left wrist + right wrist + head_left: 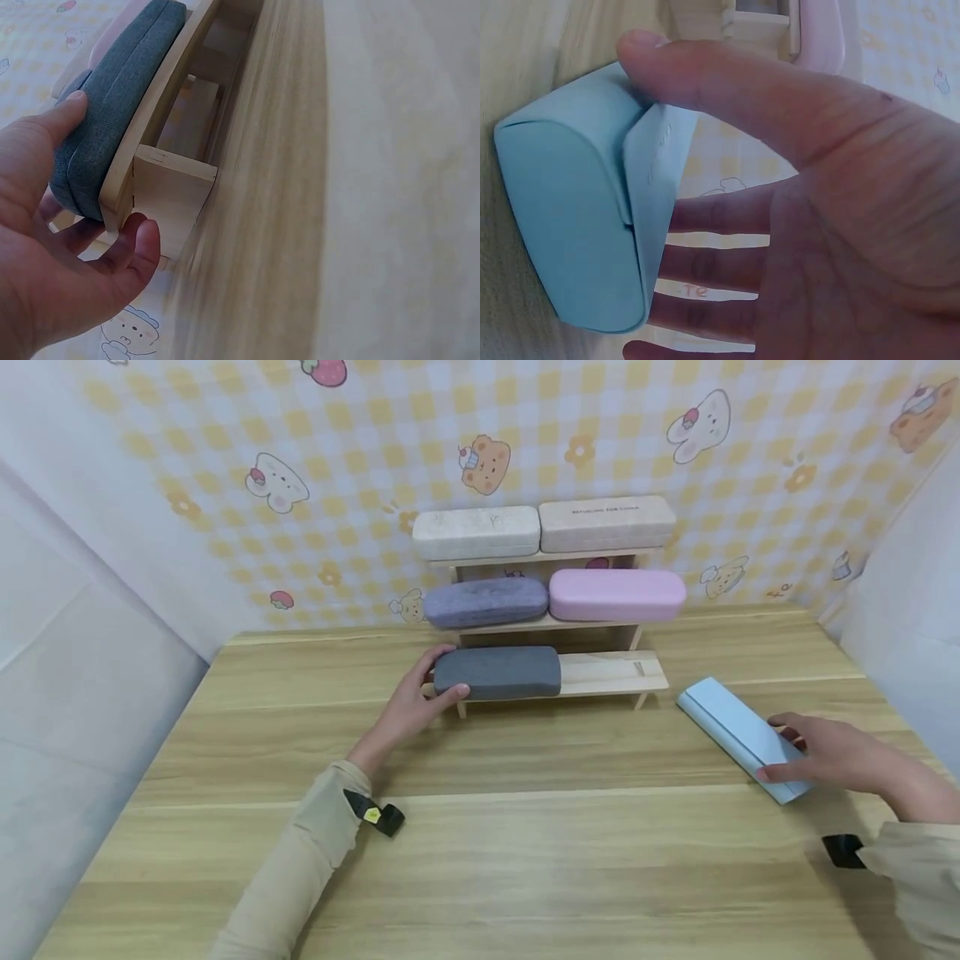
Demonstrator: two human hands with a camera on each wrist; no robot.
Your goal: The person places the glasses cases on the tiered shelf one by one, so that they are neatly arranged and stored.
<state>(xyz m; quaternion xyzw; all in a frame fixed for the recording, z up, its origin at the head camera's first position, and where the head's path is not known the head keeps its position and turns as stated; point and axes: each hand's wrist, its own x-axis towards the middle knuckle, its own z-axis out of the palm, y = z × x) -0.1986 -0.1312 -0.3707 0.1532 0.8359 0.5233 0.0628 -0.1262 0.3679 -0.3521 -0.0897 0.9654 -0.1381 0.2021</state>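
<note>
On the lowest tier of a small wooden stepped rack [611, 675] lies a dark grey glasses case [498, 672], filling its left part. My left hand [405, 706] grips the left end of this case, thumb at its front edge. In the left wrist view the thumb lies against the case [120, 105], while some fingers curl beside the rack's end. At the right, a light blue glasses case [731, 731] sits slantwise over the table. My right hand [836, 752] holds its near end between thumb and fingers; the right wrist view shows the case's end face [570, 232].
The middle tier carries a purple-grey case [486, 602] and a pink case [617, 594]. Two cream cases, a left one [476, 533] and a right one [606, 524], stand on the top tier. Behind the wooden table [480, 860] hangs a yellow checked cloth [375, 435].
</note>
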